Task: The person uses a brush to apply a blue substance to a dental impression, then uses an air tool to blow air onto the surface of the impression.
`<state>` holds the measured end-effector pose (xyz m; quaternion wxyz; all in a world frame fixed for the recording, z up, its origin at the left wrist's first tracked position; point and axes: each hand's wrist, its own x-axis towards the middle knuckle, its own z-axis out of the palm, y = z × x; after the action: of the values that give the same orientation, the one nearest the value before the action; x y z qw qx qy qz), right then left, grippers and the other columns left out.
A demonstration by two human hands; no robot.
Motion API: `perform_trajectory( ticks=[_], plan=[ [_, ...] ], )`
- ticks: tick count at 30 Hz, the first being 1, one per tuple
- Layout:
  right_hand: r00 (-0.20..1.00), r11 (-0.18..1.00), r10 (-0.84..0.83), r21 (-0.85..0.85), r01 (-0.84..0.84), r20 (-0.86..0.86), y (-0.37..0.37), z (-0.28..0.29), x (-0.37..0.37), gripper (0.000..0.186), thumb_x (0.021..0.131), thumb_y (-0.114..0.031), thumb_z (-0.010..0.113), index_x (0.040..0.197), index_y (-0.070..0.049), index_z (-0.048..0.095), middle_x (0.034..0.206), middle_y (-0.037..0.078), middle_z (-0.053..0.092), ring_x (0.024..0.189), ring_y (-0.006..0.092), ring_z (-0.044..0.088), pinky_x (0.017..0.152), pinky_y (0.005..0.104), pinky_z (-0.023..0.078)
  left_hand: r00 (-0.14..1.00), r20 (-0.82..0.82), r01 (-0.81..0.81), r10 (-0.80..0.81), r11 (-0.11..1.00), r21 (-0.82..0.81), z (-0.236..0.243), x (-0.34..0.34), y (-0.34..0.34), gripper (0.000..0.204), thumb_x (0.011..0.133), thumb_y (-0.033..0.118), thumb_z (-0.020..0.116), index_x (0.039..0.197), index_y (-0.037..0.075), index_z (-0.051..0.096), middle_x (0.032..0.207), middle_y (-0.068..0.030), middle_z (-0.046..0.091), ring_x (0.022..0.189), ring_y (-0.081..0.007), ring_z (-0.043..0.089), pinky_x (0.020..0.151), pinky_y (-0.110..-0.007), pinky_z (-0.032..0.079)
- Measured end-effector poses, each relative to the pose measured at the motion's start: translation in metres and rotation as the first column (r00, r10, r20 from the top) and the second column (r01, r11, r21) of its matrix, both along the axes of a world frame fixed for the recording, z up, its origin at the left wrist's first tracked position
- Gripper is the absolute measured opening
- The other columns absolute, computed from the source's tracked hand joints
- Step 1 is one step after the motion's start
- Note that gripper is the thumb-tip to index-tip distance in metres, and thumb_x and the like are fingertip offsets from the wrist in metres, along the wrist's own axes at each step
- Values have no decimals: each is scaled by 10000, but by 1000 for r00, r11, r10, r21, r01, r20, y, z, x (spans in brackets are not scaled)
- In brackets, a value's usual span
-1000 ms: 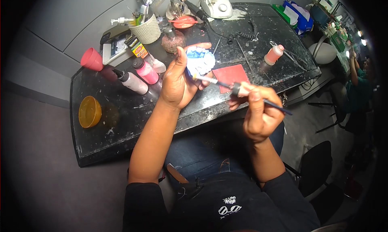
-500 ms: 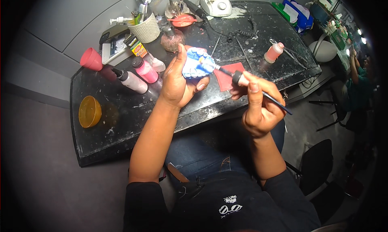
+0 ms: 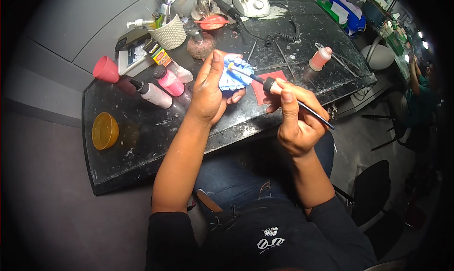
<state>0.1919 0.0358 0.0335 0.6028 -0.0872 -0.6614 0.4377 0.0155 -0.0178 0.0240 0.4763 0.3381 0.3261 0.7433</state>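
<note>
My left hand [image 3: 208, 89] is wrapped round a blue dental cast [image 3: 231, 84] with a row of teeth facing up. In my right hand [image 3: 300, 120] I grip a long dark-handled brush [image 3: 319, 117] and a small dark cylindrical piece [image 3: 268, 84], perhaps a cap, with a pale part hidden by my fingers. The brush's pale tip lies over the middle of the cast, at a yellowish spot. Behind both hands a red square sheet [image 3: 261, 92] lies on the black bench [image 3: 142, 157].
On the left stand a yellow bowl [image 3: 104, 131], pink cup [image 3: 106, 68], bottles [image 3: 168, 82] and a holder [image 3: 168, 34]. Behind are a red dish [image 3: 210, 21] and white machine [image 3: 250, 4]; right, a pink bottle [image 3: 319, 58], chair [image 3: 371, 190] and another person [image 3: 425, 91].
Since a second ago the brush has moved up and left onto the cast, my right hand following slightly. The cast has tilted to show more of its toothed face.
</note>
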Motion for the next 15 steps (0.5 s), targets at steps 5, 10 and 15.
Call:
perform_trajectory(
  ticks=[5,10,15],
  plan=[
    [994,997,-46,60,41,95,2,-3,0,126,949,13,650,1041,84,699,909,143,742,713,142,696,632,245,560,999,49,16,-15,1000,-4,1,3,0,432,1080,442,369,1162,43,512,906,-137,640,630,-219,602,487,-291,452],
    [999,993,-9,-120,13,40,2,5,3,123,934,14,667,1032,82,696,887,144,743,720,154,707,645,259,565,997,42,59,-63,995,77,-1,1,1,395,1075,429,379,1201,66,468,978,-165,637,727,-269,644,606,-338,510],
    [999,994,30,-106,-26,34,-2,7,5,102,950,16,641,1016,69,699,881,118,739,714,128,693,622,234,553,994,94,43,-59,985,168,-5,-1,2,340,1079,340,401,1267,59,431,1168,-182,595,931,-295,649,736,-370,531]
  ],
)
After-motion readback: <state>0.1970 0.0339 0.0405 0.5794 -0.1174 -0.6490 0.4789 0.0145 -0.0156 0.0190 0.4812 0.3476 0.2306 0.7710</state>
